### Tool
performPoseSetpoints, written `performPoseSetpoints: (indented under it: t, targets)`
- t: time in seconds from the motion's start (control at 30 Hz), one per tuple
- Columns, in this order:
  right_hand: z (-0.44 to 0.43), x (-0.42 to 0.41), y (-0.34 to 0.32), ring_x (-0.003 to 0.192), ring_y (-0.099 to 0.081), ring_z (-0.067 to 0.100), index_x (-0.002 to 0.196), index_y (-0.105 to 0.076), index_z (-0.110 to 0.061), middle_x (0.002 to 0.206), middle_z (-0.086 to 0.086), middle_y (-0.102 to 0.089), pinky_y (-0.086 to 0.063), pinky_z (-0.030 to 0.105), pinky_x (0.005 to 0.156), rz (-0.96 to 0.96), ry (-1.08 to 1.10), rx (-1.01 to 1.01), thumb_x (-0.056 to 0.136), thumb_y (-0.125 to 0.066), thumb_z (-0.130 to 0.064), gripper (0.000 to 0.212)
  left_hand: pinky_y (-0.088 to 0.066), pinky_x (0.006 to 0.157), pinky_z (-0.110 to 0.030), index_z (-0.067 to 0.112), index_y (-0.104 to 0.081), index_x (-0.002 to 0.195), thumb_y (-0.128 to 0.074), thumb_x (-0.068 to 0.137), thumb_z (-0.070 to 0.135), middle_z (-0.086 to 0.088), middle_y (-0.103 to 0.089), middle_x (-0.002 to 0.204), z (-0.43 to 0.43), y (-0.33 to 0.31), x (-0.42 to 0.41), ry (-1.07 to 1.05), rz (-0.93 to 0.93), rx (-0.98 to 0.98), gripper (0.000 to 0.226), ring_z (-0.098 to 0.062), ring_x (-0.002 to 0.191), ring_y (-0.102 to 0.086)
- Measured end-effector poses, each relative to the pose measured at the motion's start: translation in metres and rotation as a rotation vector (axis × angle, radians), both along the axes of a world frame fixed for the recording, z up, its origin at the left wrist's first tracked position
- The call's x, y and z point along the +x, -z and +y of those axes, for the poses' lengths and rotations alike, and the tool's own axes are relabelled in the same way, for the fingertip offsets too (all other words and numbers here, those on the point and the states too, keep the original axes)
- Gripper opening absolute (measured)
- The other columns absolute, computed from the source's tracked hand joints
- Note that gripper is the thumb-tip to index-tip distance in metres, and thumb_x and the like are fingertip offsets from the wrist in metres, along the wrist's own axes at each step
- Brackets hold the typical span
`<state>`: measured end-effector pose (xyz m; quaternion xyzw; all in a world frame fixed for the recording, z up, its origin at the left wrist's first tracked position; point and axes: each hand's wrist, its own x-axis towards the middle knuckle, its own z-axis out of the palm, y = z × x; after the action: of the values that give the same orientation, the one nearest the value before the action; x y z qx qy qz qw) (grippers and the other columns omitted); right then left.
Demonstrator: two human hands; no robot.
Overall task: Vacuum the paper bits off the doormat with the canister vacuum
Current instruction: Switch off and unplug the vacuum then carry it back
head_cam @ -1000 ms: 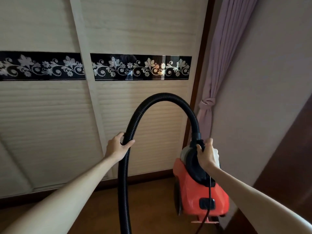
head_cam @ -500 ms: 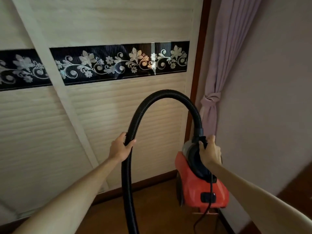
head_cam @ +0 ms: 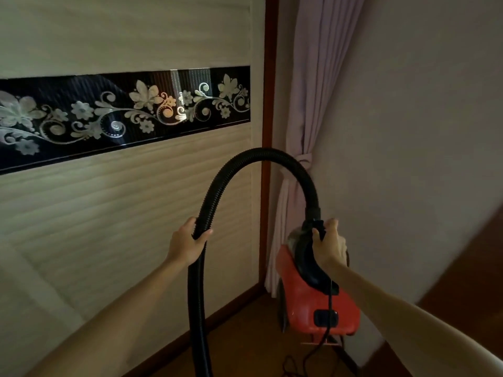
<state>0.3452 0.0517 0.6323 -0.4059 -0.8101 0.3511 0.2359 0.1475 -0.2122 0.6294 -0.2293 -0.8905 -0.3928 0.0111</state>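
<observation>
Holding: the left hand (head_cam: 187,244) has its fingers and thumb wrapped tight round the black hose (head_cam: 261,153), on the side that comes down.
Right fingers: the right hand (head_cam: 328,247) curls its fingers round the top of the black handle (head_cam: 307,263), just under the spot where the hose plugs in.
Arms: two bare arms reach in from the bottom corners, one to each hand.
Hose: it goes up from the top of the vacuum, bends over in a big arch, comes down through the left hand and runs off the bottom edge.
Vacuum: the red canister vacuum (head_cam: 302,300) is under the right hand, tipped so its hose end points up. It is in the corner of the room, in front of the curtain and close to the wall. I cannot tell if it touches the floor.
Cord: a thin black cord (head_cam: 330,295) runs down over the red body and lies in loops on the brown floor (head_cam: 245,346).
Left side: a pale door with ridges (head_cam: 122,213) has a black band with silver flowers (head_cam: 122,112) across it.
Corner: a pink curtain (head_cam: 313,91) hangs there, tied in the middle, next to a brown wood strip (head_cam: 268,104).
Right side: a plain pale wall (head_cam: 408,131).
</observation>
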Motion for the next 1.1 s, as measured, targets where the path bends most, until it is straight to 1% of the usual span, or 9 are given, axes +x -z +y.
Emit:
performPoseSetpoints:
  t: [0.13, 0.27, 0.47, 0.63, 0.73, 0.8, 0.9, 1.03, 1.1]
  targets:
    - [0.005, -0.014, 0.010, 0.055, -0.050, 0.022, 0.112, -0.036, -0.013, 0.070, 0.001, -0.048, -0.046, 0.037, 0.049, -0.029, 0.126, -0.002, 0.102, -0.046, -0.027, 0.019, -0.041, 0.047, -0.015, 0.015, -0.058, 0.119, -0.064, 0.095, 0.036, 0.005, -0.064, 0.096, 0.030, 0.012, -0.042, 0.121, -0.024, -0.028, 0.033, -0.002, 0.064, -0.058]
    - [0.004, -0.023, 0.019, 0.062, -0.057, 0.029, 0.111, -0.034, -0.016, 0.075, 0.004, -0.053, -0.054, 0.047, 0.055, -0.050, 0.266, -0.022, 0.102, -0.046, -0.027, 0.019, -0.045, 0.050, -0.020, 0.014, -0.056, 0.122, -0.063, 0.095, 0.035, 0.002, -0.064, 0.101, 0.060, 0.025, -0.078, 0.267, -0.108, -0.023, 0.034, -0.007, 0.068, -0.061]
    - [-0.009, -0.010, 0.033, 0.063, -0.059, 0.025, 0.102, -0.032, -0.017, 0.082, 0.007, -0.060, -0.053, 0.041, 0.051, -0.022, 0.480, -0.069, 0.102, -0.046, -0.025, 0.016, -0.047, 0.052, -0.024, 0.026, -0.053, 0.123, -0.059, 0.097, 0.040, 0.005, -0.062, 0.089, 0.110, 0.037, -0.107, 0.480, -0.218, -0.060, 0.031, -0.013, 0.072, -0.063]
    - [-0.034, 0.017, 0.044, 0.069, -0.062, 0.029, 0.103, -0.032, -0.018, 0.085, 0.007, -0.059, -0.055, 0.044, 0.058, -0.032, 0.667, -0.121, 0.101, -0.046, -0.027, 0.016, -0.049, 0.063, -0.026, 0.022, -0.054, 0.130, -0.059, 0.096, 0.044, -0.004, -0.066, 0.113, 0.145, 0.052, -0.097, 0.644, -0.236, -0.084, 0.041, -0.019, 0.088, -0.063]
    - [-0.048, 0.035, 0.054, 0.071, -0.063, 0.028, 0.104, -0.032, -0.018, 0.090, 0.009, -0.062, -0.051, 0.036, 0.053, -0.056, 0.718, -0.139, 0.101, -0.046, -0.026, 0.017, -0.051, 0.075, -0.028, 0.021, -0.051, 0.138, -0.058, 0.097, 0.043, -0.004, -0.063, 0.125, 0.156, 0.062, -0.080, 0.700, -0.248, -0.088, 0.048, -0.022, 0.099, -0.063]
    - [-0.058, 0.046, 0.062, 0.070, -0.064, 0.026, 0.104, -0.032, -0.018, 0.091, 0.010, -0.064, -0.051, 0.035, 0.051, -0.064, 0.728, -0.145, 0.101, -0.047, -0.026, 0.017, -0.049, 0.078, -0.028, 0.020, -0.049, 0.139, -0.056, 0.098, 0.040, -0.003, -0.062, 0.126, 0.158, 0.064, -0.067, 0.733, -0.258, -0.073, 0.046, -0.019, 0.100, -0.060]
    - [-0.075, 0.059, 0.072, 0.072, -0.065, 0.027, 0.108, -0.032, -0.018, 0.091, 0.009, -0.064, -0.055, 0.041, 0.057, -0.081, 0.767, -0.155, 0.101, -0.046, -0.028, 0.019, -0.047, 0.081, -0.027, 0.018, -0.047, 0.140, -0.054, 0.100, 0.033, 0.003, -0.057, 0.121, 0.154, 0.066, -0.051, 0.767, -0.241, -0.069, 0.043, -0.015, 0.097, -0.056]
    - [-0.101, 0.071, 0.079, 0.079, -0.067, 0.032, 0.112, -0.033, -0.017, 0.094, 0.012, -0.066, -0.058, 0.048, 0.065, -0.055, 0.828, -0.176, 0.101, -0.046, -0.029, 0.021, -0.050, 0.077, -0.028, 0.015, -0.053, 0.133, -0.056, 0.100, 0.032, -0.006, -0.063, 0.122, 0.146, 0.068, -0.036, 0.799, -0.210, -0.096, 0.038, -0.015, 0.093, -0.057]
    - [-0.114, 0.077, 0.081, 0.082, -0.067, 0.034, 0.113, -0.033, -0.016, 0.095, 0.014, -0.065, -0.058, 0.047, 0.066, -0.047, 0.842, -0.181, 0.101, -0.046, -0.030, 0.022, -0.047, 0.074, -0.026, 0.015, -0.053, 0.133, -0.057, 0.099, 0.033, -0.005, -0.063, 0.119, 0.138, 0.068, -0.026, 0.803, -0.206, -0.098, 0.038, -0.015, 0.092, -0.056]
